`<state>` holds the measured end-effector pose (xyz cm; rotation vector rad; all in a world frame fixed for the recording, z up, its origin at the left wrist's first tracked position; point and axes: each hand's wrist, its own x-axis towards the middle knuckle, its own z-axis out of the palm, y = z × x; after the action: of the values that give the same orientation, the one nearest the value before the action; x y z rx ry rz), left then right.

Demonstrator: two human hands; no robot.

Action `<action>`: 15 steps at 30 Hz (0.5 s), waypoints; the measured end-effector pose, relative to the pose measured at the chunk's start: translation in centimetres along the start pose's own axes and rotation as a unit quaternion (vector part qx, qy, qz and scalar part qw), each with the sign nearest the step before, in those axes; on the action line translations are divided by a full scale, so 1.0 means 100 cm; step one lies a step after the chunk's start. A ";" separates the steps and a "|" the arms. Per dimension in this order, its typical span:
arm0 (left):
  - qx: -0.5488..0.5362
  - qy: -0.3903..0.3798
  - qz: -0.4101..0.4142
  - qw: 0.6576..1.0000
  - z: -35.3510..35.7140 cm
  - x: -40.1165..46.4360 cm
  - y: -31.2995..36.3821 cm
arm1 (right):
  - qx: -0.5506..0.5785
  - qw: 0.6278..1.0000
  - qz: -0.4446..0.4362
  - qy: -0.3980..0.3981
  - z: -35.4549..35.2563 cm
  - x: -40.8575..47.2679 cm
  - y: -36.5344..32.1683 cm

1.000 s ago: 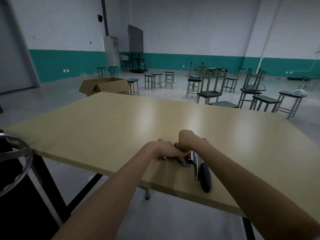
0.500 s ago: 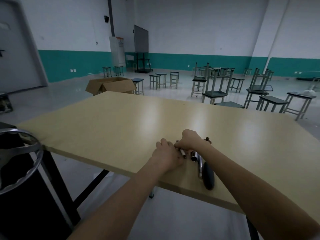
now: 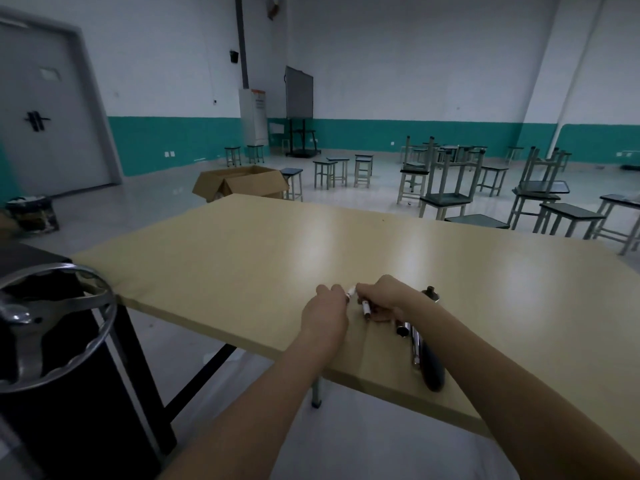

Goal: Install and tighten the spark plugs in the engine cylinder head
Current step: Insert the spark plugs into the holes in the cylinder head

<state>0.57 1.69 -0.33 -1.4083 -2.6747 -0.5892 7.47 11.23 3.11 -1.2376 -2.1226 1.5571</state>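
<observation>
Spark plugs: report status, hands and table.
Left hand pinches one spark plug. Right hand holds a second plug. Ratchet wrench lies beside them on the table. Nothing obstructing.

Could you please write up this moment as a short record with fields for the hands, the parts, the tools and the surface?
Left hand: left hand grips a spark plug whose white tip shows.
Right hand: right hand holds a second spark plug over the table.
Tools: ratchet wrench with a dark handle lies beside the right forearm; a socket lies next to it.
Surface: beige table.
Engine cylinder head: not identifiable in view.
</observation>
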 end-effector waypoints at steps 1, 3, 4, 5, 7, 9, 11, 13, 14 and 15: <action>-0.085 -0.001 -0.029 0.996 -0.005 0.002 -0.003 | 0.035 0.999 0.009 -0.003 0.002 -0.001 -0.001; -0.349 -0.039 -0.094 0.931 -0.015 0.004 -0.012 | 0.153 0.987 0.042 -0.023 0.005 -0.002 -0.003; -0.501 -0.070 -0.117 0.855 -0.019 0.002 -0.014 | 0.208 0.975 0.055 -0.044 0.006 -0.003 -0.005; -0.619 -0.087 -0.135 0.769 -0.024 -0.001 -0.016 | 0.249 0.964 0.063 -0.069 0.009 -0.005 -0.008; -0.742 -0.074 -0.153 0.649 -0.034 -0.006 -0.024 | 0.288 0.948 0.051 -0.124 0.019 -0.010 -0.016; -0.773 -0.054 -0.155 0.612 -0.044 -0.011 -0.031 | 0.285 0.946 0.000 -0.155 0.035 -0.018 -0.023; -0.772 -0.036 -0.155 0.616 -0.055 -0.019 -0.038 | 0.271 0.950 -0.065 -0.139 0.053 -0.026 -0.027; -0.761 -0.016 -0.160 0.628 -0.065 -0.028 -0.046 | 0.266 0.952 -0.109 -0.110 0.068 -0.037 -0.031; -0.757 -0.008 -0.160 0.633 -0.068 -0.032 -0.051 | 0.263 0.952 -0.120 -0.097 0.075 -0.042 -0.032; -0.754 0.000 -0.158 0.638 -0.072 -0.037 -0.056 | 0.260 0.953 -0.125 -0.086 0.081 -0.047 -0.034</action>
<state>-2.61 -6.66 3.82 -0.7358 -1.9915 -3.2314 3.72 2.12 4.06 -0.6511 -1.6979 1.9790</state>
